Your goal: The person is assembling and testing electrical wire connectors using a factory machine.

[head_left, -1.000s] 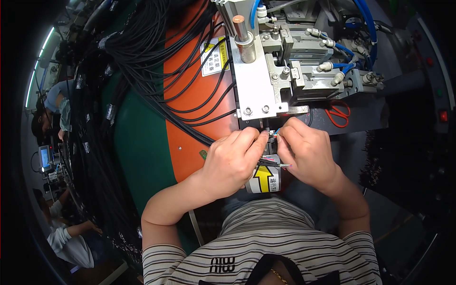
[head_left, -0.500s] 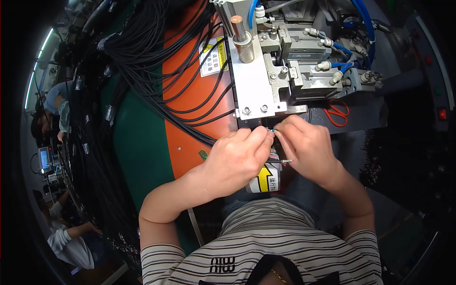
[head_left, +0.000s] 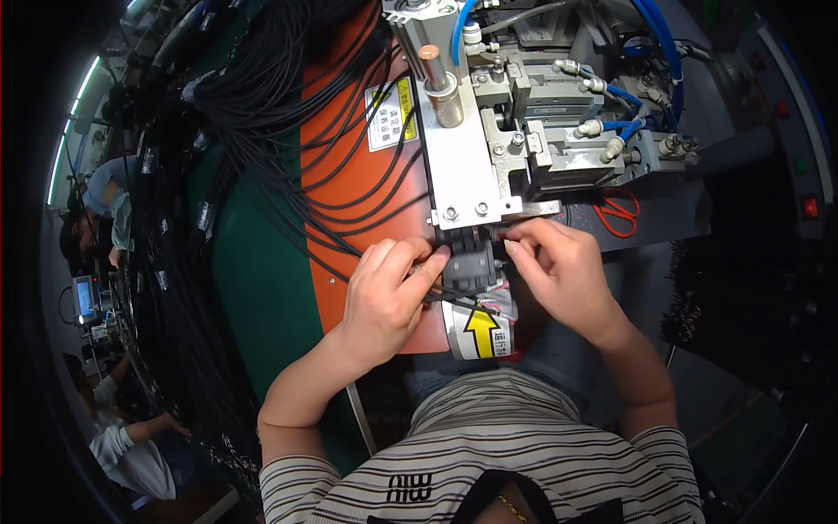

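My left hand (head_left: 388,293) is closed, thumb and forefinger pinched at the left side of a black block fixture (head_left: 471,269). Thin black cables (head_left: 454,295) run out from beneath that hand, and it seems to grip one of them. Across the fixture, my right hand (head_left: 560,269) has its thumb and forefinger bent close together by the block's upper right corner. Whatever lies between those fingertips is too small to make out. Below the fixture sits a round white part (head_left: 489,336) with a yellow arrow, and loose wire ends with pink strands lie above it.
A metal press head (head_left: 454,166) with cylinders and blue air hoses (head_left: 650,31) stands just beyond my hands. Red-handled scissors (head_left: 617,214) lie at its right. A thick bundle of black cables (head_left: 262,96) spreads over the orange and green table (head_left: 262,253). Other people sit far left.
My hands have moved apart: the left went left and down from the shared pinch, uncovering the black fixture. The right stayed near its place. The view shifted slightly.
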Tool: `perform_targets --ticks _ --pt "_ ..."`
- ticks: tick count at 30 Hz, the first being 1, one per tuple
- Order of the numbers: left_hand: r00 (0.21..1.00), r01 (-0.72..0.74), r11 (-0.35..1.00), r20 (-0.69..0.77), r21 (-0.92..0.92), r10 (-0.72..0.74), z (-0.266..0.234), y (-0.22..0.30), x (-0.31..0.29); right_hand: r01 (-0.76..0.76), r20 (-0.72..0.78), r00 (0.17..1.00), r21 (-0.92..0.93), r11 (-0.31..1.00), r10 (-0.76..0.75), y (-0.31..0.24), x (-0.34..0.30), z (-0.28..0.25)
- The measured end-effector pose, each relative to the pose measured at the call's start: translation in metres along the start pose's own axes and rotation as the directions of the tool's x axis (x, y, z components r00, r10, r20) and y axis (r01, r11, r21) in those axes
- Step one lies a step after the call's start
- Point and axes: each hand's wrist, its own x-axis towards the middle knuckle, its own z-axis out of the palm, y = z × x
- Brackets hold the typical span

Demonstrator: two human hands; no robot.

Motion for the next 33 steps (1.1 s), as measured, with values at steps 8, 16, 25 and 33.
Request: perform_targets --ticks 8,16,25,33 --pt "0.999 -0.008 0.998 -0.037 -0.061 0.006 0.008 -0.002 0.005 0.110 0.037 0.990 0.424 0.899 -0.139 -0.005 -0.020 0.006" --pt "0.998 0.003 0.988 0.063 -0.155 0.007 0.006 0.007 0.009 0.044 0.052 0.995 0.538 0.842 -0.085 -0.016 -0.015 0.014" --pt "0.995 0.096 0.894 0.029 -0.438 -0.093 0.009 0.010 0.009 -0.257 0.174 0.964 0.801 0.541 0.200 -0.015 -0.015 0.011" --pt "0.963 -0.235 0.967 -0.157 -0.094 0.219 0.017 0.025 0.025 -0.525 0.477 0.838 0.837 0.154 0.267 -0.006 -0.001 -0.008"
